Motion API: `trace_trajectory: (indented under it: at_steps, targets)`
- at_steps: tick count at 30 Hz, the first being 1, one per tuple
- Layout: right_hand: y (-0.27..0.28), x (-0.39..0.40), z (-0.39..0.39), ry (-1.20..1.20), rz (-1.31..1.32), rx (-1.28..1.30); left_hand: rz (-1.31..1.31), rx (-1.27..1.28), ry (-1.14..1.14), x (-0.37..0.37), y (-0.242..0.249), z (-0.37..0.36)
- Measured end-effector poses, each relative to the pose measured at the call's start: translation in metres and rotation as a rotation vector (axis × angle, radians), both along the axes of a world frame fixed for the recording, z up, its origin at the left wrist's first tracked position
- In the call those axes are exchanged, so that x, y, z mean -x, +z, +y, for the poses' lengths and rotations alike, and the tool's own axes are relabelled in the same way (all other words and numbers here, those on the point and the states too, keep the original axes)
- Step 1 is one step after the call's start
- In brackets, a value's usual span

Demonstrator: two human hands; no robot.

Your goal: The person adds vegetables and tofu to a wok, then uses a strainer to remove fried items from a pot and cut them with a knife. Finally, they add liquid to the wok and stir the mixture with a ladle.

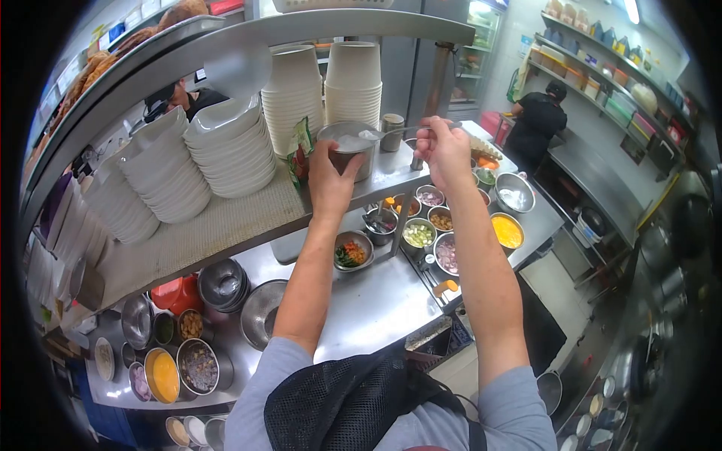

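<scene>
On the raised steel shelf, a round metal canister [365,167] holds a white substance. My left hand [332,179] grips it from the near side, thumb and fingers spread around its wall. My right hand [447,150] is closed on the handle of a metal spoon [401,133]. The spoon's bowl is over the canister's opening, with some white substance on it. Left of the canister, close to my left hand, stands a green and red packet [299,152]. A small lidded tin [392,132] is just behind the spoon.
Stacked white dishes [226,154] and tall stacks of paper tubs [353,83] crowd the shelf. Below are a bowl of chopped vegetables [353,250], a container of yellow liquid [508,231] and a steel colander [263,312]. A co-worker [535,124] stands at the far right; another person [203,98] is behind the shelf.
</scene>
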State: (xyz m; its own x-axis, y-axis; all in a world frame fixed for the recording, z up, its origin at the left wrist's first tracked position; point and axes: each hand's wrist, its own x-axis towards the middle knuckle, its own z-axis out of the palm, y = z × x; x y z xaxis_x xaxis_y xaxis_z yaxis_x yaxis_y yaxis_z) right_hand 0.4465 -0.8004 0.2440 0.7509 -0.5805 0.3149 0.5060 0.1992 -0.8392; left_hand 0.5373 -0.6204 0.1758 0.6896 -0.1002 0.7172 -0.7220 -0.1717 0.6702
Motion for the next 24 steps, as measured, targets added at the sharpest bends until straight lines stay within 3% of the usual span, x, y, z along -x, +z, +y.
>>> trace_trajectory:
  at_steps: [8, 14, 16, 24]
  targets:
    - [-0.011, 0.030, 0.009, -0.096, -0.052, -0.075, -0.125, 0.051, -0.014, 0.041, -0.016, 0.046]
    - [-0.005, 0.010, 0.022, -0.122, -0.048, -0.036, -0.148, -0.082, -0.089, 0.003, 0.002, 0.041]
    - [-0.004, -0.004, 0.029, -0.155, 0.023, 0.030, -0.113, -0.180, -0.094, -0.015, -0.004, 0.030]
    - [-0.003, -0.005, 0.060, -0.295, 0.190, 0.269, -0.161, -0.087, -0.184, -0.009, -0.005, 0.042]
